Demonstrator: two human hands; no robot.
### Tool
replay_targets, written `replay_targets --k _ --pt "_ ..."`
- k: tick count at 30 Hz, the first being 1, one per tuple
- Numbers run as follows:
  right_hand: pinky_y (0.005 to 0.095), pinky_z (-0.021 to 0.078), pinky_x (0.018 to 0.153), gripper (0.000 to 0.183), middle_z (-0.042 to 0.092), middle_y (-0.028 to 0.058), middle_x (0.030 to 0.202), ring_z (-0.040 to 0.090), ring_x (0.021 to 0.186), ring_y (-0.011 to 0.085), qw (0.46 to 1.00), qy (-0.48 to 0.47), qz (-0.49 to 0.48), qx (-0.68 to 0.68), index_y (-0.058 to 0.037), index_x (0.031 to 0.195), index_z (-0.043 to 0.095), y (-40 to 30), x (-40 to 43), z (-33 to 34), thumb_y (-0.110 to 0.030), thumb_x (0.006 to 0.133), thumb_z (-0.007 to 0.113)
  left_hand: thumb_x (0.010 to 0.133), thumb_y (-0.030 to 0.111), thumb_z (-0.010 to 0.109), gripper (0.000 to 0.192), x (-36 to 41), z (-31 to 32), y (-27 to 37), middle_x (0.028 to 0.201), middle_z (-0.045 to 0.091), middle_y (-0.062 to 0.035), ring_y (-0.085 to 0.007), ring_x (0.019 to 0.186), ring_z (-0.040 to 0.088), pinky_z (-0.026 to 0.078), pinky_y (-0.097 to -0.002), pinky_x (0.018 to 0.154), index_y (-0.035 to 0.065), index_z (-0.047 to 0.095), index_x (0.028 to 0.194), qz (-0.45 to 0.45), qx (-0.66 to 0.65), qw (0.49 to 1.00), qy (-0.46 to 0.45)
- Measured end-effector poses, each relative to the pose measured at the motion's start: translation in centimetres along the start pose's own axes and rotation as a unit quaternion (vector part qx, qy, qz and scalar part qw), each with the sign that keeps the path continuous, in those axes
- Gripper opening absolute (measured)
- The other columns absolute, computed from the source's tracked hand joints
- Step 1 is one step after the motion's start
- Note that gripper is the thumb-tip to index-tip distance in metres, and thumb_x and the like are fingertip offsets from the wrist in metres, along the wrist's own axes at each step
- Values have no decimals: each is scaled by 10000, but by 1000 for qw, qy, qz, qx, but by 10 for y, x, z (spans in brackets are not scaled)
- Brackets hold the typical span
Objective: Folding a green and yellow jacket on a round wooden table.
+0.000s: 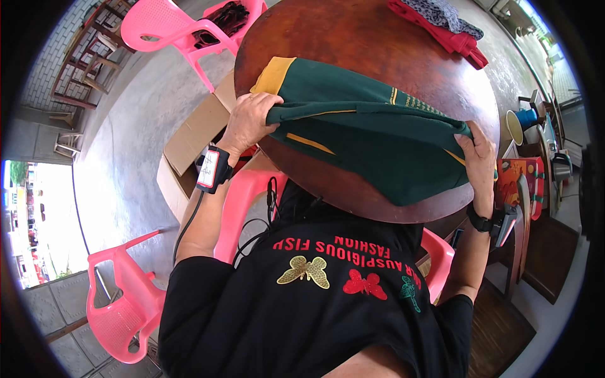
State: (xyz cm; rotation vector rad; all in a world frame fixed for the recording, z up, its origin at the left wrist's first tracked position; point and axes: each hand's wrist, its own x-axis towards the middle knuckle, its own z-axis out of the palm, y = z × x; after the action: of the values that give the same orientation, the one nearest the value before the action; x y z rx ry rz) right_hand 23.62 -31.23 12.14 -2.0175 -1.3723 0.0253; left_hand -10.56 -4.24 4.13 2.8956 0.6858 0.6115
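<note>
A dark green garment with yellow trim (pixel 378 141) is stretched between my two hands above the round wooden table (pixel 340 42). My left hand (pixel 253 118) grips its folded edge at the left, close to a yellow band. At the right, my right hand (pixel 479 146) pinches the other end, thumb on top. Part of the cloth lies on the table behind the lifted edge, and a fold hangs toward me. The garment bears small yellow writing. Its exact kind is hard to tell.
Folded red cloth (pixel 453 42) and grey patterned cloth (pixel 437 16) lie at the table's far right edge. A cardboard box (pixel 196 134) stands at the left, under the table's edge. Pink plastic chairs (pixel 125 312) stand around. A cable runs from my left wrist device (pixel 213 170).
</note>
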Motion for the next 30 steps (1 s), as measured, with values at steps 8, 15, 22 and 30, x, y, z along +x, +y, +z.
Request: replay_targets --k 8,15,22,30 --pt "379 446 660 235 559 210 763 582 714 365 999 -27 -17 -20 17 992 589 -2 -28 -4 -86 784 628 713 100 699 276 -2 16 -8 904 653 -48 -249 943 624 432 -391 922 109 612 974 0 -14 996 84" --pt "422 459 744 314 594 197 921 576 877 401 993 -118 -19 -13 24 1002 572 -5 -62 -6 6 689 598 737 76 658 165 0 15 -10 807 619 -56 -275 852 621 433 -402 915 112 582 879 23 -10 992 126" --pt "414 464 718 296 597 194 868 587 824 391 990 -142 -8 17 29 985 576 -14 -54 -24 22 689 593 740 82 666 150 2 -3 -2 790 604 -75 -291 832 623 478 -394 832 92 562 848 14 -52 996 74" --pt "343 456 646 268 581 200 801 563 710 380 994 -98 9 -49 40 989 575 9 14 -47 -97 774 656 736 47 672 222 73 -43 -13 816 627 -83 -314 822 618 462 -396 722 128 572 917 -44 -66 997 23"
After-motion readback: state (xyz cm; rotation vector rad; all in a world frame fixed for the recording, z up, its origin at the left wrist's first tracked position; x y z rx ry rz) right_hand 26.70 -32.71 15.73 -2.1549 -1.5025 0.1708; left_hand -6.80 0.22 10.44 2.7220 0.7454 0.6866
